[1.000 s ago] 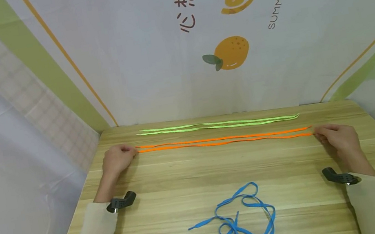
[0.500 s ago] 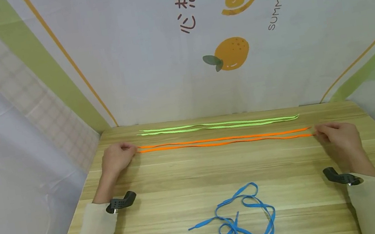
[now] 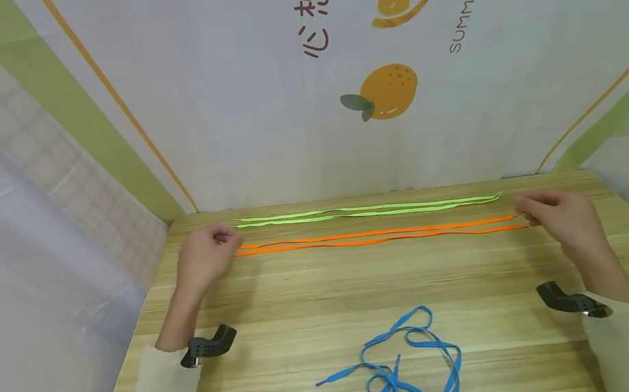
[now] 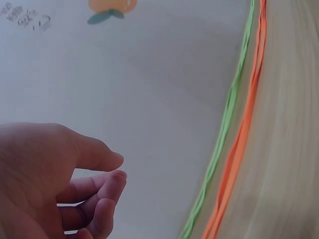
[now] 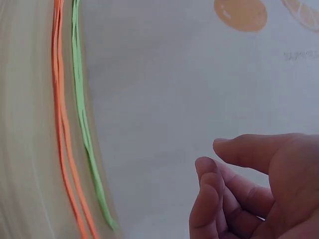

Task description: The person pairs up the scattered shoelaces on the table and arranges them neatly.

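Observation:
An orange shoelace (image 3: 273, 250) lies stretched across the wooden table (image 3: 269, 370) in two nearly parallel strands. My left hand (image 3: 204, 259) hovers at its left end, and in the left wrist view nothing sits between the thumb and the loosely bent fingers. Over the right end is my right hand (image 3: 568, 219); the right wrist view shows a gap between thumb and index finger, with no lace in it. Just behind, a light green shoelace (image 3: 280, 217) runs alongside the orange one, also doubled. Nearer the front, a blue shoelace (image 3: 338, 376) lies in a loose tangle.
A white cloth (image 3: 248, 96) with printed oranges and lettering hangs along the table's back edge. More cloth (image 3: 3, 276) drapes down at the left side. Each wrist wears a dark camera mount, such as the left mount (image 3: 211, 345).
Both hands have let go of the orange shoelace's ends and risen, the left shifting slightly right and back, the right slightly back. The laces have stayed in place.

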A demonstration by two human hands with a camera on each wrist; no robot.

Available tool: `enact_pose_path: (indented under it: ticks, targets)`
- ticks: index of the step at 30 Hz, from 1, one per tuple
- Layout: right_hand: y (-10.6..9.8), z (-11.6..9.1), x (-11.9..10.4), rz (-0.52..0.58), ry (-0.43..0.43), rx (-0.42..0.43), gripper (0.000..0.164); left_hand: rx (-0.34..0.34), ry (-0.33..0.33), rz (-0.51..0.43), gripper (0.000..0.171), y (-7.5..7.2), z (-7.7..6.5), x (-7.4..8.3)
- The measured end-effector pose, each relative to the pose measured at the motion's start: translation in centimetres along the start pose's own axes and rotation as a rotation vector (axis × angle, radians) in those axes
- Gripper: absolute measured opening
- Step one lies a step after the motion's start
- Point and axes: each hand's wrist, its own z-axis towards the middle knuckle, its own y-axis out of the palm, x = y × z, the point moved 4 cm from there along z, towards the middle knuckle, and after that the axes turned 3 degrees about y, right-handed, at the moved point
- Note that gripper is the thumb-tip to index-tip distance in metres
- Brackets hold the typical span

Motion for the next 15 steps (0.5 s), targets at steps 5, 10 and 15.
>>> enact_pose_path:
  ticks: [5,10,15]
  targets:
    - [0.9,-1.3,-2.2,-0.031,-0.038,-0.017,0.055,0.008,0.051,-0.015,0.027,-0.1,-0.7,2.2]
    - [2.0,-2.5,-3.9,-0.082,-0.111,-0.038,0.045,0.014,0.103,-0.026,0.023,0.1,-1.4,4.2]
    - [3.5,-4.2,-5.6,-0.159,-0.176,-0.083,0.039,0.008,0.141,-0.025,0.018,0.7,-2.2,5.9]
